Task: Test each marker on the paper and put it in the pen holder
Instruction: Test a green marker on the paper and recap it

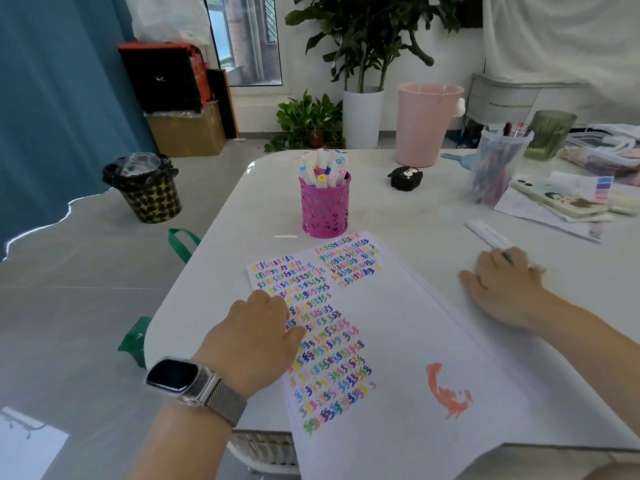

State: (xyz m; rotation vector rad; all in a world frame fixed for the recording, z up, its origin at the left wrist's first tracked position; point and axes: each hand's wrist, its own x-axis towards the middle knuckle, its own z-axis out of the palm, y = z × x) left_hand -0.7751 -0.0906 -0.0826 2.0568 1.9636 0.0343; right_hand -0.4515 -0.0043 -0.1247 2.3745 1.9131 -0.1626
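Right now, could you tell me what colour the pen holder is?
Bright pink pen holder, clearest in the head view.

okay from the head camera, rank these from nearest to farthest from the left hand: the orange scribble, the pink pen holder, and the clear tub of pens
1. Orange scribble: on the paper, to the right of the left hand and nearer the person.
2. Pink pen holder: straight beyond the hand, past the paper.
3. Clear tub of pens: far right, toward the table's back.

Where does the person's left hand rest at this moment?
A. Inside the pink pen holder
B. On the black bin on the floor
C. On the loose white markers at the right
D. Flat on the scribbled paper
D: the left hand lies palm down on the left edge of the paper, over the coloured test marks, with nothing in its grip.
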